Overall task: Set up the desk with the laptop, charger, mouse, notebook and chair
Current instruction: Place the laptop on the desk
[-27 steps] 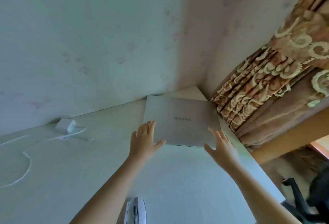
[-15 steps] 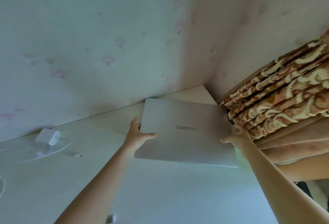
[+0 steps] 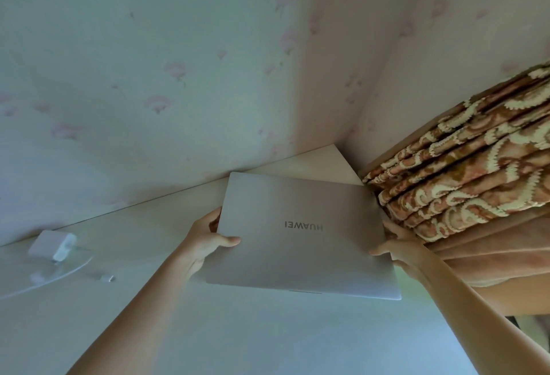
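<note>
Lying at the far left of the frame, a white charger brick (image 3: 53, 245) is resting on the pale desk (image 3: 268, 339) close to the wall, with its white cable (image 3: 44, 280) curling in front of it and the cable's plug (image 3: 106, 278) pointing toward the centre. Reaching up from the lower left, the left hand (image 3: 205, 240) is gripping the left edge of a closed silver Huawei laptop (image 3: 300, 237): its thumb is lying on the lid and the other fingers are curling under the edge, mostly hidden. The laptop is sitting in the middle of the frame, near the desk's far corner, its logo reading upside down; whether its underside is touching the desk cannot be told. On the right, the right hand (image 3: 400, 248) is holding the laptop's right edge, thumb on the lid, fingers tucked beneath. Hanging at the right edge of the frame, a brown patterned curtain (image 3: 464, 172) is bunching just beside that hand, and floral wallpaper (image 3: 178, 76) is filling the upper part.
</note>
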Demonstrator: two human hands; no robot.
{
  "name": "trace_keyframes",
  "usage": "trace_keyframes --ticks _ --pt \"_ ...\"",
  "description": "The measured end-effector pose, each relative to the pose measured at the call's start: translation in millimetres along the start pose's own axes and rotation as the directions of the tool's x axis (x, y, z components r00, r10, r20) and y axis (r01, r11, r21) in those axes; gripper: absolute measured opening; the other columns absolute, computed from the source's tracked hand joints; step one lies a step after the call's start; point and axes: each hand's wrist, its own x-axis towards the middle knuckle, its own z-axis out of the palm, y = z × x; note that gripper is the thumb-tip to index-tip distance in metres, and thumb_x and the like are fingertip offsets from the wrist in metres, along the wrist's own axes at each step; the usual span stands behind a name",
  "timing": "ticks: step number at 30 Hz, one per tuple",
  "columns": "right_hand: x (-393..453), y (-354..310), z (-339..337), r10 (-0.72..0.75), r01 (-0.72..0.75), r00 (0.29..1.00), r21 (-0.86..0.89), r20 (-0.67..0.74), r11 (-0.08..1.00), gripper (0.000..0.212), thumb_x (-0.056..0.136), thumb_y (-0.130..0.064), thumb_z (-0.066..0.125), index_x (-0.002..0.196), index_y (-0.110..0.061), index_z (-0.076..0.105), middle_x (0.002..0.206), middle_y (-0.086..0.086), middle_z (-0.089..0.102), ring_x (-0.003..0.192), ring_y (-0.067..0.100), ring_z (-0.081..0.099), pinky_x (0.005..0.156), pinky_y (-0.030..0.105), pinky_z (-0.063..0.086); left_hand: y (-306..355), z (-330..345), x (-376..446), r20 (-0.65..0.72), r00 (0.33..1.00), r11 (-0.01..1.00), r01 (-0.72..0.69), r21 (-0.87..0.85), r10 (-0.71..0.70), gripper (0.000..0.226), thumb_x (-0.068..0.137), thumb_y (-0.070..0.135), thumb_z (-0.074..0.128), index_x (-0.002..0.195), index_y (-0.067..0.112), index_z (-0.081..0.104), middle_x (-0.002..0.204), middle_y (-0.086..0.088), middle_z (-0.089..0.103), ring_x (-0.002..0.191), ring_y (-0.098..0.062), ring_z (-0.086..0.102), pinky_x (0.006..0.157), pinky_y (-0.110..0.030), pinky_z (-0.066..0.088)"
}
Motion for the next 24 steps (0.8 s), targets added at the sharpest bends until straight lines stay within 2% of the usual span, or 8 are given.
trace_keyframes --ticks 3,7,9,11,15,18,21,24 --pt "-13.9 4.8 5.3 -0.051 0.05 0.998 0.039 0.038 0.998 0.086 0.062 0.026 0.064 0.135 -0.017 0.048 0.12 0.008 0.059 0.098 0.024 0.061 0.068 0.036 0.052 -8.9 -9.5 -4.0 0.055 0.998 1.0 0.008 -0.025 -0.006 0.076 0.059 -0.017 0.077 0.107 0.041 0.066 0.106 0.0 0.074 0.103 -0.021 0.067 0.09 -0.042 0.053" --pt "-32.2 15.8 8.4 -0.092 0.088 0.992 0.048 0.09 0.995 0.087 0.065 0.026 0.063 0.135 -0.022 0.046 0.114 0.006 0.056 0.093 0.025 0.062 0.07 0.04 0.054 -20.1 -26.2 -22.5 0.066 0.998 0.999 0.026 -0.048 -0.022 0.08 0.061 -0.018 0.075 0.122 0.032 0.062 0.109 -0.004 0.073 0.102 -0.024 0.068 0.083 -0.037 0.054" --pt "-42.4 20.4 9.9 -0.106 0.102 0.989 0.044 0.107 0.994 0.089 0.065 0.026 0.064 0.137 -0.022 0.045 0.114 0.006 0.055 0.094 0.027 0.062 0.068 0.04 0.054 -26.6 -36.3 -37.8 0.049 0.998 0.998 0.031 -0.047 -0.028 0.079 0.062 -0.018 0.075 0.122 0.032 0.061 0.108 -0.005 0.073 0.098 -0.022 0.07 0.078 -0.032 0.054" --pt "-55.2 23.2 13.9 -0.145 0.141 0.982 0.033 0.122 0.989 0.09 0.063 0.025 0.067 0.137 -0.021 0.046 0.114 0.009 0.054 0.094 0.029 0.063 0.068 0.042 0.056 -35.5 -46.8 -56.2 0.027 0.999 0.998 0.031 -0.055 -0.03 0.079 0.062 -0.019 0.074 0.118 0.035 0.061 0.108 -0.006 0.072 0.097 -0.022 0.07 0.08 -0.032 0.054" --pt "-88.1 21.0 28.1 -0.219 0.217 0.959 0.031 0.178 0.976 0.09 0.057 0.024 0.071 0.133 -0.022 0.051 0.117 0.012 0.053 0.092 0.032 0.064 0.073 0.048 0.057 -51.7 -72.5 -102.3 -0.034 0.999 0.997 0.004 -0.079 -0.007 0.084 0.059 -0.016 0.078 0.127 0.028 0.058 0.116 -0.007 0.068 0.104 -0.027 0.067 0.099 -0.043 0.047" --pt "-116.8 21.1 46.0 -0.262 0.266 0.924 0.021 0.277 0.964 0.089 0.054 0.02 0.074 0.128 -0.024 0.055 0.124 0.013 0.05 0.097 0.037 0.064 0.077 0.053 0.056 -59.7 -96.9 -149.9 -0.098 0.995 0.994 -0.014 -0.104 0.003 0.087 0.059 -0.015 0.078 0.133 0.024 0.055 0.12 -0.007 0.065 0.105 -0.027 0.066 0.097 -0.042 0.049" --pt "-148.3 23.4 70.4 -0.292 0.308 0.885 0.015 0.362 0.951 0.085 0.051 0.017 0.077 0.122 -0.026 0.059 0.123 0.013 0.051 0.093 0.034 0.067 0.069 0.047 0.058 -68.4 -121.7 -210.7 -0.174 0.985 0.991 -0.036 -0.132 0.013 0.088 0.059 -0.014 0.078 0.135 0.022 0.053 0.121 -0.007 0.065 0.101 -0.024 0.068 0.091 -0.037 0.051" --pt "-183.1 28.7 98.5 -0.312 0.347 0.836 0.004 0.452 0.938 0.079 0.057 0.021 0.072 0.119 -0.027 0.059 0.12 0.011 0.055 0.091 0.032 0.068 0.069 0.047 0.059 -83.8 -144.8 -279.1 -0.254 0.967 0.987 -0.053 -0.149 0.013 0.097 0.048 -0.002 0.087 0.135 0.024 0.053 0.122 -0.005 0.064 0.101 -0.024 0.068 0.093 -0.04 0.05"
